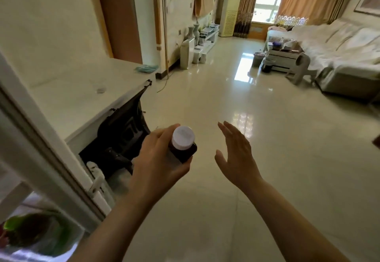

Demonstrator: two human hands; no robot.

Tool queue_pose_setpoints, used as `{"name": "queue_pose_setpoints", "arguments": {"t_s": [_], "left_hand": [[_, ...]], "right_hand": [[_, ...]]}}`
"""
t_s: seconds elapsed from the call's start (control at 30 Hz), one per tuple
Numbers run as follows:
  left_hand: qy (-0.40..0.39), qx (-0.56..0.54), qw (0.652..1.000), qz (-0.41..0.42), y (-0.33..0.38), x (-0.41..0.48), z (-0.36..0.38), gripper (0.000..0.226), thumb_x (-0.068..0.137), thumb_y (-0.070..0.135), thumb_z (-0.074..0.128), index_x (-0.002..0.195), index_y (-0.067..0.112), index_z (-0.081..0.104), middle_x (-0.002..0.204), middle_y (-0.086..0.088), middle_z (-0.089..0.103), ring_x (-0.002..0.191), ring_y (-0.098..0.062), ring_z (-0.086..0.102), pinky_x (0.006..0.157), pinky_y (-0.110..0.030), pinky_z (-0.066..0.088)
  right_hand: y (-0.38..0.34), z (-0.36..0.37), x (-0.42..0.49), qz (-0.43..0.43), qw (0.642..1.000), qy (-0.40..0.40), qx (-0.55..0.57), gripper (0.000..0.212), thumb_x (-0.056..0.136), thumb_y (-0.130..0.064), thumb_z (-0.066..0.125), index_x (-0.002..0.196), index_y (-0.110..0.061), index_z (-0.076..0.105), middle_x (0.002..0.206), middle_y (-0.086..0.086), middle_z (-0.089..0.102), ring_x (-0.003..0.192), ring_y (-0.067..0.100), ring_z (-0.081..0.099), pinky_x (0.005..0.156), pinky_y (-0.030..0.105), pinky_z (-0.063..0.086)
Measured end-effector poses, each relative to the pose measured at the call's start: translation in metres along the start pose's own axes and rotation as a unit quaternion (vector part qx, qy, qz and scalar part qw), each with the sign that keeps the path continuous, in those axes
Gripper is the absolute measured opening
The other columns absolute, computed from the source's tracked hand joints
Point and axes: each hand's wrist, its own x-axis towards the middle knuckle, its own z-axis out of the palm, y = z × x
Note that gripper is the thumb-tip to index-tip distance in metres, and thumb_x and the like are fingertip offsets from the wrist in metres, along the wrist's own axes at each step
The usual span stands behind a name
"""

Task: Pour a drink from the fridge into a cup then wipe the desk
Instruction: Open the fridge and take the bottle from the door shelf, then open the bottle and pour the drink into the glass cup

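My left hand (158,165) grips a bottle of dark drink (183,144) with a white cap, held upright over the floor. Just to its right, my right hand (236,154) is spread with the fingers apart and holds nothing. At the left stands the white desk (78,97); a small clear cup or lid (101,90) sits on its top and a blue-green cloth (146,68) lies at its far end. The open fridge door (41,148) crosses the lower left, with bagged greens (35,233) inside the fridge.
A black chair (125,134) is tucked under the desk. The shiny tiled floor (246,117) stretches ahead. At the right are a covered sofa (339,56), a low table (283,56) with clutter and a small stool (302,68). A tall air conditioner (231,8) stands by the window.
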Motion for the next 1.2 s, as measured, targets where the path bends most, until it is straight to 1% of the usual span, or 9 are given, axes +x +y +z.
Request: {"name": "queue_pose_setpoints", "arguments": {"t_s": [0.1,0.2,0.33,0.43,0.53,0.67,0.83,1.0,1.2], "left_hand": [[-0.011,-0.003,1.0,-0.007,-0.019,0.024,0.038,0.065,0.071,0.035,0.079,0.126,0.029,0.045,0.119,0.007,0.054,0.11,-0.013,0.052,0.087,-0.036,0.051],[-0.027,-0.007,0.999,-0.033,-0.046,0.051,0.074,0.063,0.072,0.039,0.077,0.126,0.033,0.045,0.117,0.011,0.054,0.11,-0.009,0.051,0.089,-0.029,0.049],[-0.056,0.001,0.998,-0.041,-0.09,0.097,0.121,0.056,0.075,0.048,0.073,0.123,0.037,0.046,0.113,0.015,0.057,0.106,-0.009,0.054,0.088,-0.03,0.051],[-0.041,0.026,0.998,-0.046,-0.124,0.133,0.151,0.06,0.074,0.047,0.073,0.126,0.036,0.044,0.115,0.011,0.056,0.107,-0.01,0.052,0.086,-0.028,0.05],[-0.026,0.035,0.997,-0.069,-0.156,0.171,0.169,0.062,0.075,0.046,0.072,0.128,0.034,0.043,0.116,0.007,0.056,0.107,-0.014,0.052,0.084,-0.032,0.05],[-0.033,0.044,0.993,-0.1,-0.2,0.217,0.182,0.058,0.076,0.052,0.069,0.126,0.038,0.043,0.115,0.011,0.054,0.108,-0.011,0.051,0.084,-0.034,0.053],[0.006,0.068,0.986,-0.154,-0.242,0.25,0.185,0.066,0.073,0.044,0.076,0.128,0.037,0.04,0.116,0.009,0.052,0.109,-0.015,0.05,0.08,-0.039,0.053],[0.038,0.119,0.972,-0.199,-0.3,0.279,0.185,0.077,0.071,0.039,0.078,0.136,0.028,0.037,0.121,0.003,0.049,0.111,-0.019,0.048,0.085,-0.032,0.048],[0.101,0.198,0.942,-0.251,-0.361,0.327,0.18,0.074,0.073,0.039,0.075,0.136,0.023,0.04,0.125,0.0,0.052,0.118,-0.019,0.047,0.091,-0.026,0.044]], "right_hand": [[0.029,0.008,0.02,-0.009,1.0,-0.016,-0.018,0.065,0.082,-0.023,0.052,0.142,-0.022,0.027,0.148,0.002,0.031,0.133,0.014,0.026,0.108,0.022,0.009],[0.054,0.021,0.048,-0.013,0.999,-0.039,-0.026,0.064,0.082,-0.023,0.052,0.141,-0.021,0.029,0.148,0.002,0.031,0.133,0.015,0.026,0.109,0.025,0.012],[0.088,0.048,0.105,-0.022,0.998,-0.061,-0.02,0.064,0.083,-0.023,0.052,0.142,-0.023,0.028,0.148,0.001,0.03,0.135,0.018,0.028,0.111,0.03,0.015],[0.11,0.07,0.155,-0.022,0.997,-0.078,-0.009,0.063,0.084,-0.022,0.053,0.141,-0.026,0.028,0.149,-0.001,0.027,0.136,0.018,0.026,0.11,0.029,0.013],[0.124,0.092,0.199,-0.011,0.994,-0.103,0.02,0.062,0.084,-0.02,0.055,0.141,-0.025,0.031,0.148,0.0,0.029,0.134,0.019,0.029,0.11,0.032,0.02],[0.146,0.124,0.26,-0.042,0.99,-0.136,0.01,0.062,0.082,-0.022,0.053,0.14,-0.024,0.031,0.147,0.002,0.031,0.133,0.021,0.032,0.109,0.032,0.02],[0.152,0.173,0.332,-0.079,0.977,-0.195,0.007,0.065,0.086,-0.023,0.053,0.142,-0.027,0.023,0.15,0.002,0.026,0.134,0.024,0.029,0.111,0.04,0.022],[0.146,0.239,0.407,-0.141,0.956,-0.255,0.037,0.063,0.088,-0.025,0.051,0.143,-0.029,0.021,0.152,0.0,0.023,0.137,0.023,0.022,0.114,0.042,0.018],[0.123,0.318,0.515,-0.248,0.917,-0.301,0.082,0.062,0.088,-0.026,0.051,0.143,-0.029,0.022,0.151,-0.001,0.024,0.137,0.022,0.022,0.114,0.04,0.016]]}}
